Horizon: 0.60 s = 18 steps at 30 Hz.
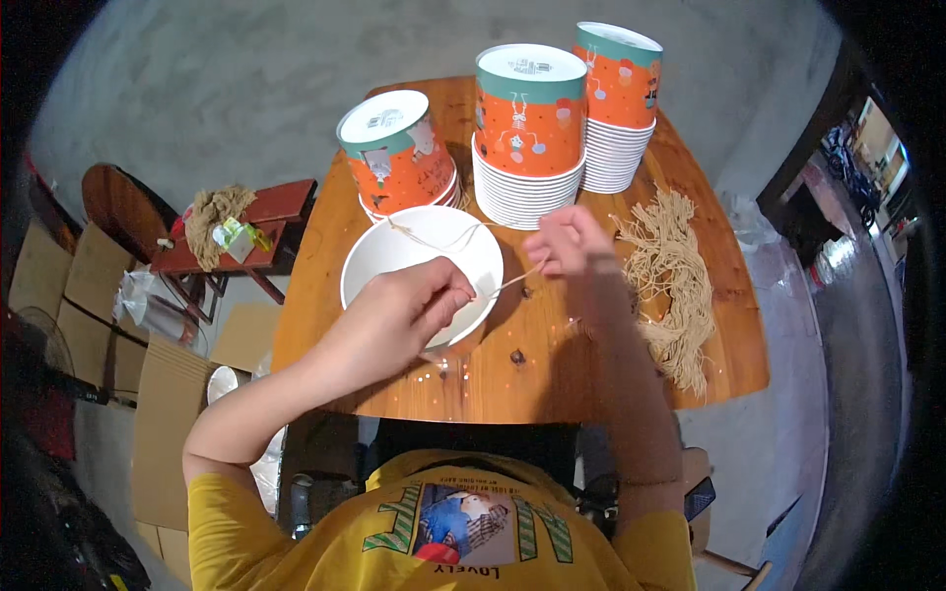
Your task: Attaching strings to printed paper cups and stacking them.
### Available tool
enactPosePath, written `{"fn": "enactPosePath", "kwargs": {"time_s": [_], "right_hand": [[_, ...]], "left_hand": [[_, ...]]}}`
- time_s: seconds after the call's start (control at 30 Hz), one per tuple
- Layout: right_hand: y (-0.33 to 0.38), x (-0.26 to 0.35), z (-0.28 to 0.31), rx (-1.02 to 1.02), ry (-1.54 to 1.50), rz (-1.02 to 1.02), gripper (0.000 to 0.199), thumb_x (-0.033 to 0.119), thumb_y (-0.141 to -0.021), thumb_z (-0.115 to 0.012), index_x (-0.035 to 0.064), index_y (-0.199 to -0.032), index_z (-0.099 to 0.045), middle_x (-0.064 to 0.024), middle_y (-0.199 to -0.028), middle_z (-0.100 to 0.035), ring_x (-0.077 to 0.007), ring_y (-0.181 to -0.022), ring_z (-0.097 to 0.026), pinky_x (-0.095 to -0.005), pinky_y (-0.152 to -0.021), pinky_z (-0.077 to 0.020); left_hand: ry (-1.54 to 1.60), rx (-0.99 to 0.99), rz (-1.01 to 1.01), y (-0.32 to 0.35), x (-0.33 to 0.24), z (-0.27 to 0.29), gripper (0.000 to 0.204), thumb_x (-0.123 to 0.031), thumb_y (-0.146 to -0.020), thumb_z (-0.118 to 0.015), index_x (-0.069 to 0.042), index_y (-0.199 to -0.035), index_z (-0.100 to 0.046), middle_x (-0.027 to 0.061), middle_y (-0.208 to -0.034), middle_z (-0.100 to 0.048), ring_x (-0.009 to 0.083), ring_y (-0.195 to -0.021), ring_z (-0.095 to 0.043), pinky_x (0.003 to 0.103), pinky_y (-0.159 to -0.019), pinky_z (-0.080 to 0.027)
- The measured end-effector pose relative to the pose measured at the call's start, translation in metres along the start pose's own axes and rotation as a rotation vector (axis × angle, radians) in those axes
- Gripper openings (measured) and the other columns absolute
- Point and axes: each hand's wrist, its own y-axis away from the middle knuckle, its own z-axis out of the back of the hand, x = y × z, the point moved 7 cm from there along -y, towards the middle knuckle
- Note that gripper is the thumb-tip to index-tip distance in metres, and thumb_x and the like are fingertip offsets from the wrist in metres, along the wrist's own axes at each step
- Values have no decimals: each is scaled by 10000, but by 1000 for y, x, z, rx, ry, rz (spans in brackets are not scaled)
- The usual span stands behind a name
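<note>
White paper bowl [414,258], upright, open side up, on wooden table just before the stacks, thin tan string [507,283] drawn taut across its rim, one end looped inside the bowl.

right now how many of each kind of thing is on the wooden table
stacks of orange and teal paper bowls: 3
open white bowl: 1
bundle of tan strings: 1
single string between the hands: 1
total: 6

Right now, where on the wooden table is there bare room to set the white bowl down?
Bare wood lies along the near edge of the table, between the white bowl and the string bundle. The far side is crowded with stacked paper bowls.
</note>
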Motion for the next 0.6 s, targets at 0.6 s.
{"fn": "enactPosePath", "kwargs": {"time_s": [0.6], "right_hand": [[55,19,-18,117,10,-59,195,174,-952,-506,5,-928,-600,-17,-758,-607,-91,-711,-557,-253,-657,-451]], "left_hand": [[-270,-133,-55,-4,-4,-9,328,-219,-841,-684,-8,-999,-490,154,-854,-602,283,-830,-621,364,-715,-492]]}}
